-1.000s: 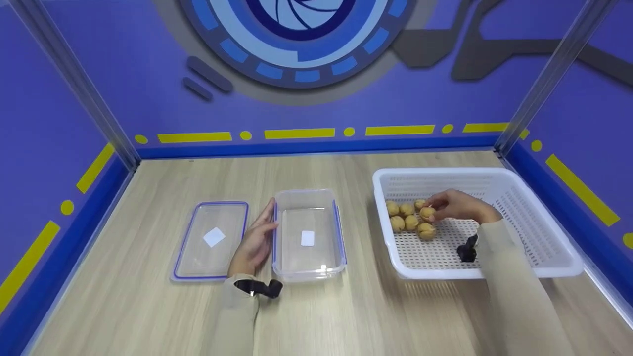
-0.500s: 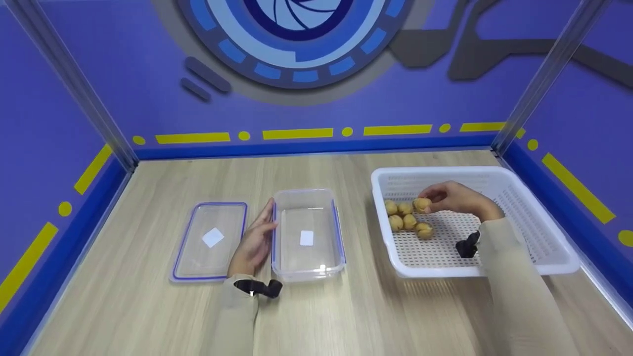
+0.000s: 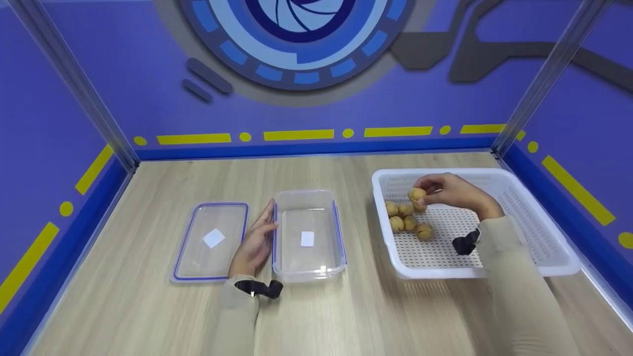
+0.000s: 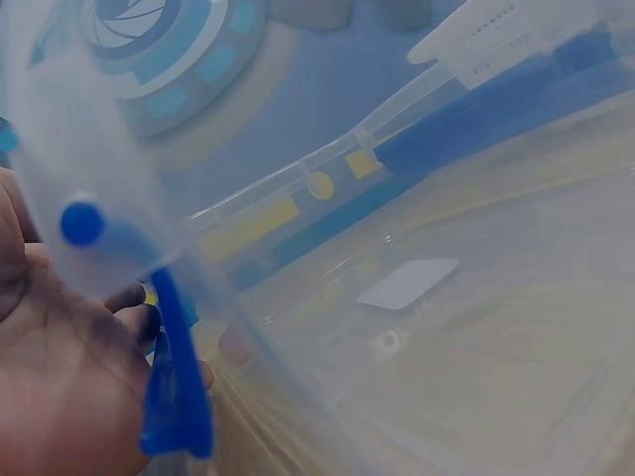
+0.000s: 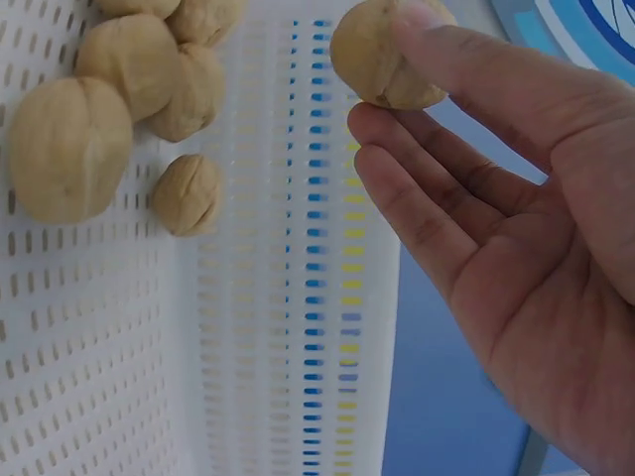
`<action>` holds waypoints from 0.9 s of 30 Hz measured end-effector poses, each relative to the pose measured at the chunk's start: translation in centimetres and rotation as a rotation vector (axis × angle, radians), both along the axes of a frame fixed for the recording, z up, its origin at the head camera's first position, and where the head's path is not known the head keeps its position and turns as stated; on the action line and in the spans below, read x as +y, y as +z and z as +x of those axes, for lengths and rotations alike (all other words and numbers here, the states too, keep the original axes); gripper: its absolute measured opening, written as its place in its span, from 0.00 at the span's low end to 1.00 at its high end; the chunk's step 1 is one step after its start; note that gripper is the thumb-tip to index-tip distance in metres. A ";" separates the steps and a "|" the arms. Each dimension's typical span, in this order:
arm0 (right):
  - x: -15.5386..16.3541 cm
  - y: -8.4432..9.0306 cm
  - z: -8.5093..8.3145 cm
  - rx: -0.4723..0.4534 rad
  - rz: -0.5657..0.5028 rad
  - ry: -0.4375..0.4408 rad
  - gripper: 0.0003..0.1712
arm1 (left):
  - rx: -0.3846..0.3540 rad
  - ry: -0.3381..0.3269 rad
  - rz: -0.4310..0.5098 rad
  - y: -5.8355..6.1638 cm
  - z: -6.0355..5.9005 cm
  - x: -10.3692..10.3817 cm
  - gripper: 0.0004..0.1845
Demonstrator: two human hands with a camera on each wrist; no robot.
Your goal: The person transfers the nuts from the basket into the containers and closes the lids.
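My right hand [image 3: 460,195] pinches a walnut [image 3: 417,194] between thumb and fingertips, above the left part of a white perforated basket [image 3: 435,273]. In the right wrist view the thumb lies over the walnut [image 5: 367,55]. Several other walnuts [image 3: 396,224] rest on the basket floor by its left wall. My left hand [image 3: 253,245] rests along the left side of a clear plastic food container [image 3: 321,257], fingers extended and thumb at its edge. In the left wrist view a blue-edged side flap [image 4: 179,387] hangs in front of the fingers. A white label lies within the container's outline.
A clear lid with a blue seal [image 3: 207,262] lies on the wooden table [image 3: 326,321], left of the container, with a white label on it. Blue panels with yellow markings [image 3: 299,134] enclose the back and sides.
My right hand has raised its walnut and moved it back and slightly left over the basket, uncovering another walnut beneath. The left hand and container have stayed in place.
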State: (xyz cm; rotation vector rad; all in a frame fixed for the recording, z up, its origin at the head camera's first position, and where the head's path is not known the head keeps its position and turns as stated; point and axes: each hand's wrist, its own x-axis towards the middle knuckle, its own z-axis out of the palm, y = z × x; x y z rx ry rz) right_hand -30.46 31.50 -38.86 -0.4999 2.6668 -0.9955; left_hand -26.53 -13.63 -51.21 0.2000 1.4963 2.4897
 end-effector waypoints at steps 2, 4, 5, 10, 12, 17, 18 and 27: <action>-0.4 0.2 0.0 0.002 -0.012 -0.002 0.21 | -0.004 0.006 -0.005 0.0 0.0 0.0 0.36; -0.8 0.5 0.0 0.011 -0.018 -0.002 0.22 | -0.004 0.011 -0.008 0.0 0.0 0.0 0.36; -1.0 0.6 -0.1 0.017 -0.021 0.000 0.22 | -0.006 0.013 -0.012 0.0 0.0 0.0 0.36; -2.2 1.2 -0.2 0.041 -0.035 0.015 0.24 | -0.026 0.028 -0.009 0.1 0.1 0.0 0.36; -2.8 1.4 -0.2 0.060 -0.049 0.031 0.24 | -0.031 0.032 -0.004 0.2 0.1 0.0 0.36; -4.4 2.1 -0.5 0.106 -0.083 0.064 0.23 | -0.030 0.016 0.021 0.2 0.2 0.1 0.36; -4.8 2.2 -0.6 0.108 -0.086 0.068 0.23 | -0.028 0.011 0.026 0.2 0.2 0.1 0.36; -8.1 2.9 -1.1 0.073 -0.121 0.109 0.22 | -0.035 0.020 0.035 0.2 0.1 0.3 0.37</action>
